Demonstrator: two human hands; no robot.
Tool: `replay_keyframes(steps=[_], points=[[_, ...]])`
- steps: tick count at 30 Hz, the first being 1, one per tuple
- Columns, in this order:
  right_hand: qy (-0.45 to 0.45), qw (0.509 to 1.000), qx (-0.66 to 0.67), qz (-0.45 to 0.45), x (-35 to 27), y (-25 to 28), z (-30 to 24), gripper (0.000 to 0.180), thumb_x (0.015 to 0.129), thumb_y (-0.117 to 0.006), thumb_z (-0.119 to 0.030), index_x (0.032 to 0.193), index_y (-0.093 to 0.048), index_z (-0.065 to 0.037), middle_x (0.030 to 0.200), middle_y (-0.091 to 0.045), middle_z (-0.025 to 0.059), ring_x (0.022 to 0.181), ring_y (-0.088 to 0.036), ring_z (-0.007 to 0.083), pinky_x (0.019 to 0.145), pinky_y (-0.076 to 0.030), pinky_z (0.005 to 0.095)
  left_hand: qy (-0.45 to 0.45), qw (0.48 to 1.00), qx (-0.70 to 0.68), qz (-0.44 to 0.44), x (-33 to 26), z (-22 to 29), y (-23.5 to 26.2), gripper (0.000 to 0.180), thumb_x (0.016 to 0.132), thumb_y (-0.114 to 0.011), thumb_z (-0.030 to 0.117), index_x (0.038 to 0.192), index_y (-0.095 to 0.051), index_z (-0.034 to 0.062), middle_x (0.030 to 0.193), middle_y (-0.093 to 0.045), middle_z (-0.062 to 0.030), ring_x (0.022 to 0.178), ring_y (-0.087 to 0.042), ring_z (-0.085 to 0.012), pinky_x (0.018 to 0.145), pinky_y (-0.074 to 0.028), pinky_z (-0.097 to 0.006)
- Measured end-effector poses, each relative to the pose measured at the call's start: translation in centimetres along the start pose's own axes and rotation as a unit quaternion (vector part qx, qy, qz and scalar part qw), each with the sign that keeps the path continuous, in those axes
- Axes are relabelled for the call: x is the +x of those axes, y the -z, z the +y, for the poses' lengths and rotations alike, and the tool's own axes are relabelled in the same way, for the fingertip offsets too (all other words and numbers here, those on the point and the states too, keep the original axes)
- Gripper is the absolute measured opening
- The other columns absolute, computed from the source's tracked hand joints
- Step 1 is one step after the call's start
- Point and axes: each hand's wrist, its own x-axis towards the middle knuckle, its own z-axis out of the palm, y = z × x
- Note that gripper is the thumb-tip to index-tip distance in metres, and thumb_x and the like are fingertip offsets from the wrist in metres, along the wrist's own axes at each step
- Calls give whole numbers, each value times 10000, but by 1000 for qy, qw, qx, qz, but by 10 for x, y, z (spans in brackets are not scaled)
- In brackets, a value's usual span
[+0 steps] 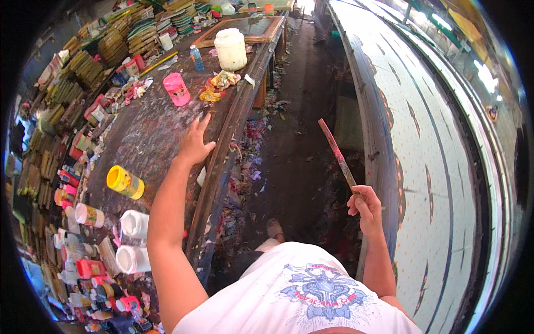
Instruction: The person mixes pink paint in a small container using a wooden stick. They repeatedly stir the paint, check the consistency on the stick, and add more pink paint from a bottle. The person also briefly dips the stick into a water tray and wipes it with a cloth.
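My left hand (194, 140) reaches over the paint-stained table on the left, its fingers stretched out and nothing in them. Just beyond the fingertips stands a pink tub (177, 89), with crumpled yellow and pinkish rags (221, 82) to its right. In my right hand (367, 208) is a long thin stick (336, 150), stained pink toward its far end. The fingers are wrapped round its near end, and the stick points up and to the left above the aisle.
The stained table (139, 133) also bears a yellow tub (125, 182), white tubs (134, 224), a large white jar (230, 50) and a blue bottle (196, 58). Stacked wooden frames (41, 167) line its far left. A long patterned white table (434, 167) runs along the right. Scraps litter the aisle (295, 178).
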Motion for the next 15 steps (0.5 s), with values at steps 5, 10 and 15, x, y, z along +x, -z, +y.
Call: replay_keyframes(steps=[5, 10, 15], points=[[12, 1000, -4, 10, 94, 2, -6, 308, 1128, -575, -72, 1424, -663, -54, 993, -742, 51, 783, -663, 96, 722, -550, 272, 7, 1000, -6, -9, 99, -14, -21, 1098, 941, -899, 307, 1839, -269, 313, 1817, -360, -297, 1631, -444, -501, 1335, -416, -558], [40, 999, 26, 20, 182, -1, 7, 281, 1123, -594, -86, 1386, -683, -53, 957, -738, 50, 766, -666, 110, 712, -574, 294, 17, 998, -46, 29, 174, -10, -45, 1075, 931, -890, 326, 1831, -302, 321, 1798, -383, -318, 1619, -461, -501, 1321, -429, -558], [66, 996, 58, -31, 282, -12, 29, 289, 1128, -646, -182, 1370, -673, -26, 950, -741, 90, 764, -681, 144, 707, -582, 310, 32, 998, -45, 24, 238, -14, -84, 1004, 939, -869, 313, 1809, -367, 314, 1806, -364, -325, 1587, -497, -512, 1297, -454, -562]])
